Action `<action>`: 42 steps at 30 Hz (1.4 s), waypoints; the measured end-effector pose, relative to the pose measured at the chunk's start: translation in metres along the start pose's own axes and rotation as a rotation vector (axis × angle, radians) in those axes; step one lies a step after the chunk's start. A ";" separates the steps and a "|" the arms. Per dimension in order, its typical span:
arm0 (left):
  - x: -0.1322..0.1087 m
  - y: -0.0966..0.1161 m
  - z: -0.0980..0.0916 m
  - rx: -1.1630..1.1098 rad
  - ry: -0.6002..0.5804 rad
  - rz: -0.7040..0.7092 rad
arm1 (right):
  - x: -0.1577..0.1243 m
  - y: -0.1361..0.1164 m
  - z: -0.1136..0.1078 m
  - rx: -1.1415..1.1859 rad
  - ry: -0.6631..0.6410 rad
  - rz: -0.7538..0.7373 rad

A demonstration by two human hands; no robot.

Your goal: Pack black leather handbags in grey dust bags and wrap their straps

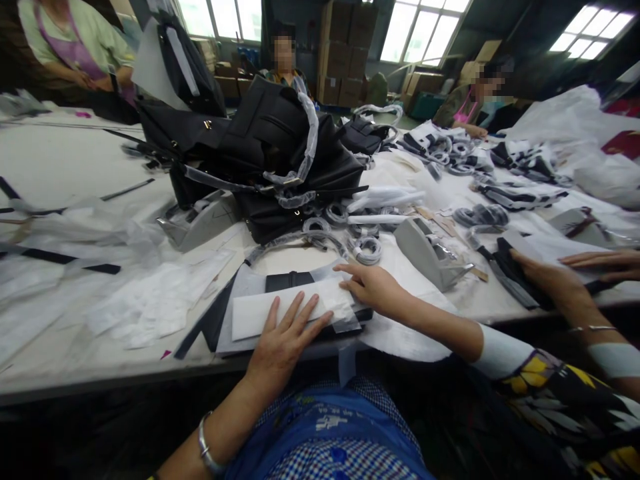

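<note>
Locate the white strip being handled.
In the head view, the white strip lies just left of centre, on the black bag, under the left hand, its right end by the right hand.

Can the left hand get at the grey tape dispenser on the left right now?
Probably yes. The left hand rests on the white strip, and the near side of the grey tape dispenser looks open. The black bags crowd its far side, so reaching from the front seems better.
</note>
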State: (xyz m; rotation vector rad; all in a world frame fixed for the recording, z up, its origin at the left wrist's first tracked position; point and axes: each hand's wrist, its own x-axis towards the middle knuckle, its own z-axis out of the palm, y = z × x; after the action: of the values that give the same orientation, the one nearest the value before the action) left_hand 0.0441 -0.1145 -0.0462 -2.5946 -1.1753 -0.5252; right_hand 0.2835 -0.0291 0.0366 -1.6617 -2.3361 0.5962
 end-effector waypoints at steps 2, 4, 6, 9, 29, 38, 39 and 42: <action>0.001 0.000 0.000 -0.010 -0.013 -0.008 | -0.006 0.000 -0.001 -0.161 0.068 -0.060; 0.001 -0.001 0.000 -0.019 -0.020 -0.018 | -0.015 0.002 -0.006 -0.230 0.132 -0.225; 0.001 -0.001 0.000 -0.029 -0.021 -0.024 | -0.027 0.004 -0.012 -0.214 0.114 -0.466; 0.001 0.000 0.000 -0.032 -0.028 -0.031 | -0.041 0.009 -0.014 -0.181 -0.044 -0.695; 0.011 0.003 -0.006 0.008 -0.046 -0.003 | -0.073 0.022 0.056 -0.289 0.354 -0.793; 0.005 0.004 -0.002 0.091 -0.016 0.057 | -0.043 0.002 0.018 -0.018 0.347 -0.737; 0.005 0.004 -0.002 0.099 -0.013 0.056 | -0.028 -0.003 0.015 -0.035 0.326 -0.698; 0.006 0.006 0.000 0.105 0.004 0.043 | 0.020 -0.014 0.020 -0.189 0.122 -0.676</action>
State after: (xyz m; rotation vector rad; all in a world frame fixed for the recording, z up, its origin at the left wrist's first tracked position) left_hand 0.0520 -0.1140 -0.0440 -2.5229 -1.1121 -0.4465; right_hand 0.2568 -0.0188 0.0233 -0.8235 -2.6902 0.1353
